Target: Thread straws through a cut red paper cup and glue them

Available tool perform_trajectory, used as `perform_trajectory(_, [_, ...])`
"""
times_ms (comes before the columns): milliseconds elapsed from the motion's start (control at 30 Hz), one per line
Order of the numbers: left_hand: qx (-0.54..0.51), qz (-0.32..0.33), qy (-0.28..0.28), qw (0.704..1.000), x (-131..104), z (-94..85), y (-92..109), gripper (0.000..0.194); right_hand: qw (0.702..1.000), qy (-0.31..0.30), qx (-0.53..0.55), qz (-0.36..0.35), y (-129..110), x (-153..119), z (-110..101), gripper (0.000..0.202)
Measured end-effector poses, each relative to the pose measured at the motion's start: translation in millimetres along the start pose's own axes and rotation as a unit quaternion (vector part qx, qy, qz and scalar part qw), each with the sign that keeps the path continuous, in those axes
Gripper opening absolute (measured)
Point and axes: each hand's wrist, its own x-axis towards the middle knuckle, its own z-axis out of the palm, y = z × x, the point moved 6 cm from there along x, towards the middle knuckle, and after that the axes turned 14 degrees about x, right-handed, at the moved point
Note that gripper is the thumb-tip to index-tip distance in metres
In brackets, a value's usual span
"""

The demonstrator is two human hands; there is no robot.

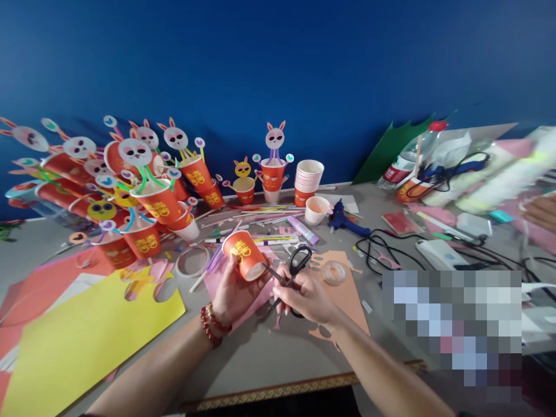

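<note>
My left hand point(237, 292), with red bead bracelets at the wrist, holds an orange paper cup point(244, 255) with yellow lettering, tilted on its side so its base faces right. In my right hand point(306, 295) is a pair of black-handled scissors point(299, 260), gripped around the middle with the handle loops upward. One blade point meets or nearly meets the base edge of the cup; I cannot tell whether it pierces it. Under my right hand lies a cut-out sheet of peach paper point(350, 295), with a roll of clear tape point(333, 272) on it.
Finished rabbit-face cups point(152, 202) crowd the left, behind a yellow sheet point(99, 324). A stack of paper cups point(308, 179), a white cup point(317, 209) and a blue glue gun point(345, 219) stand behind my hands. Black cables point(382, 249) and a bottle point(403, 165) are at right, with another person's hand point(541, 211).
</note>
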Motion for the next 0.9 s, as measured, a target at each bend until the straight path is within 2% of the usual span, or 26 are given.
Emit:
perform_trajectory(133, [0.055,0.042,-0.026,0.997,1.1,-5.9,3.1,0.042,1.000,-0.009,0.001,0.012,-0.1,0.5,0.3,0.008])
perform_trajectory(267, [0.121,0.063,-0.014,0.991,0.8,-12.1,7.8,0.038,1.000,0.016,0.021,0.002,-0.8,0.5,-3.2,0.025])
perform_trajectory(433, [0.188,0.082,-0.022,0.978,-1.1,-5.8,16.8,0.036,0.997,0.054,0.050,-0.027,-4.1,-1.3,-6.0,0.039])
perform_trajectory(567, [0.160,0.069,-0.041,0.984,0.5,1.6,20.9,0.033,0.991,0.071,0.100,-0.051,-8.2,-1.6,-6.2,0.045])
perform_trajectory(767, [0.079,-0.008,-0.060,0.995,1.3,8.5,14.7,0.041,0.975,0.144,0.137,-0.095,-7.6,1.1,-16.0,0.048])
perform_trajectory(900, [0.050,-0.015,-0.068,0.996,0.7,7.5,14.6,0.047,0.978,0.133,0.126,-0.103,-3.2,1.3,-14.4,0.047])
